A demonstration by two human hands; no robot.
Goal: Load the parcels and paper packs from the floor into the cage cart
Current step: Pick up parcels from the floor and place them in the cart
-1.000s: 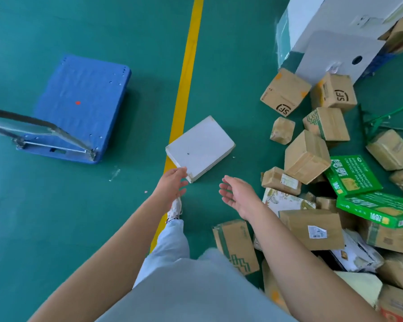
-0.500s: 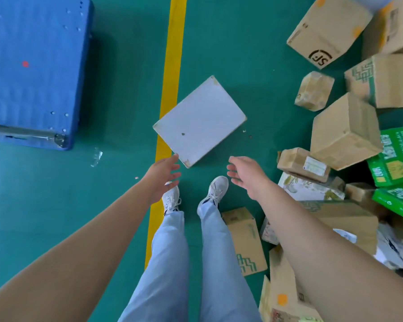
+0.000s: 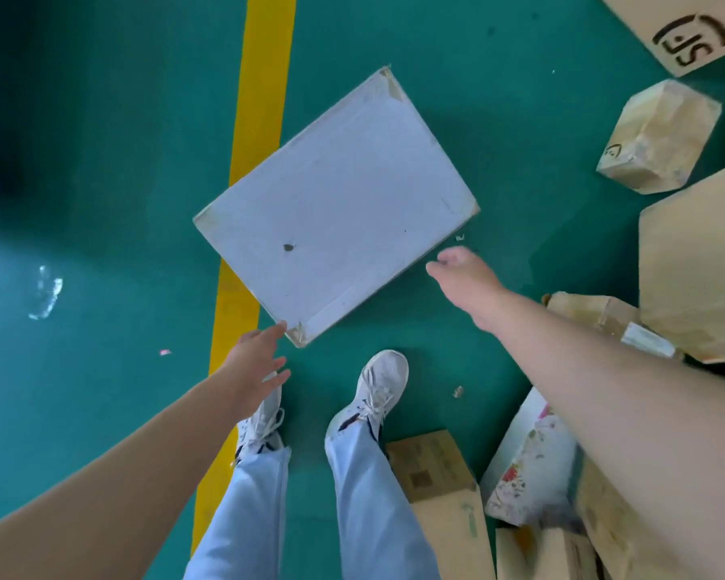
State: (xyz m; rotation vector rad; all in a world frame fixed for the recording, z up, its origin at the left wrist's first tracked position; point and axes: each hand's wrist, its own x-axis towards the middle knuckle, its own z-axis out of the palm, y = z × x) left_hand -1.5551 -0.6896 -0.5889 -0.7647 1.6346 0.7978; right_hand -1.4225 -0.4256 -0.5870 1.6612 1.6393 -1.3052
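White pack (image 3: 335, 207) lies flat on green floor (image 3: 101, 161), partly over the yellow line (image 3: 264, 77). Left hand (image 3: 256, 362) wide, fingers spread, at its near corner; right hand (image 3: 465, 282) wide, empty, just beside its right edge. Brown boxes (image 3: 662, 136) on the right.

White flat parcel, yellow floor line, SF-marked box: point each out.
White flat parcel (image 3: 335, 211): head view, middle of its top face.
Yellow floor line (image 3: 264, 98): head view, stretch above the parcel.
SF-marked box (image 3: 683, 31): head view, printed face.
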